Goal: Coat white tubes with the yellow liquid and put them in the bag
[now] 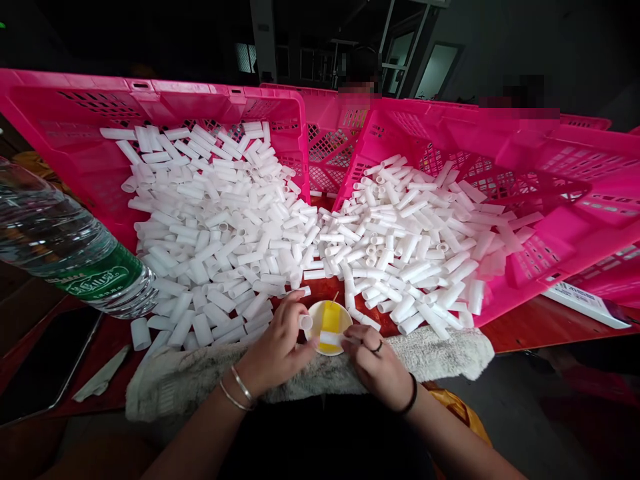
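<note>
Here, a short white tube (330, 338) extends leftward from the right hand (375, 363), whose grip is pinched around its right end; its long axis runs roughly sideways above the yellow-and-white dish (345, 317). The left hand (280, 343), its thumb near the opposite end, has its fingers closed on a second tube (305, 322). The white tube looks plain, straight-sided and slightly blurred.

A red-brown table (510, 332) carries 2 pink crates (530, 157) side by side — white tubes (230, 220) spread from them onto its surface. Along the near edge lies a pale, fluffy towel (445, 350); at the left are a dark phone (40, 360), a whitish strip (101, 375) and a green-labelled bottle (107, 270) — at the right, a flat white item (585, 303).
</note>
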Available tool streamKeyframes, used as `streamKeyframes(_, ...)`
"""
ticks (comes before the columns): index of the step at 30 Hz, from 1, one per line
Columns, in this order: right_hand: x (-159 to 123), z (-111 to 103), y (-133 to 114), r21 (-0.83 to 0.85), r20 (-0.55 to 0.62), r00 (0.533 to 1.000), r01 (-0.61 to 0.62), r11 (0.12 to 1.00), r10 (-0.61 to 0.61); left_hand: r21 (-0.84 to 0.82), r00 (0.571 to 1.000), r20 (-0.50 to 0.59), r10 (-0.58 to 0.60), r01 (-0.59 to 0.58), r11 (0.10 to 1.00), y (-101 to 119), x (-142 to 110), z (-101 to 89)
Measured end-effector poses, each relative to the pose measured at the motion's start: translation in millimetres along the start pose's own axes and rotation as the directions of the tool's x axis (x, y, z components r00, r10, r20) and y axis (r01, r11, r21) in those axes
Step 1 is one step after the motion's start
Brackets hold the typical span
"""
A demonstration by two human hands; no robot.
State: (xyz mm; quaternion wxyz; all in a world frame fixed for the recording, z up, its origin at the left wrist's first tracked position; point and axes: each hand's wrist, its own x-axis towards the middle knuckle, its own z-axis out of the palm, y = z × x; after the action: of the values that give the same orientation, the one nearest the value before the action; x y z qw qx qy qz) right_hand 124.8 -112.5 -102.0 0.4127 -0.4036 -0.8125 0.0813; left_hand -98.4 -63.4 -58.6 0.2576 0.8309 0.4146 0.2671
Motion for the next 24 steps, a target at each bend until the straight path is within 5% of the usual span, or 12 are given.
streamKeyframes(3,9,-3,-10,0.298,-0.157,0.940,-0.248,0.922,0.304,0.063,1.000,0.018,0.013,-0.014,0.998,11,-4,-12.7)
streamKeyframes(6,22,-14,-26,0.516,-0.102,0.875,-0.360,0.777,0.473,0.199,0.993,0.085,0.086,-0.101,0.975,23,-6,-20.9)
streamKeyframes(12,38,-46,-39,0.418,0.187,0.887,-0.462,0.783,0.423,0.433,0.982,0.122,0.143,-0.183,0.883,42,-13,-27.1)
streamKeyframes(21,41,-62,-51,0.430,0.410,0.750,-0.660,0.615,0.519,0.481,0.963,0.049,0.264,-0.255,0.839,55,-21,-17.1)
streamKeyframes(24,32,-61,-57,0.314,0.354,0.789,-0.606,0.731,0.502,0.429,0.969,0.095,0.227,-0.246,0.869,66,-23,-11.1)
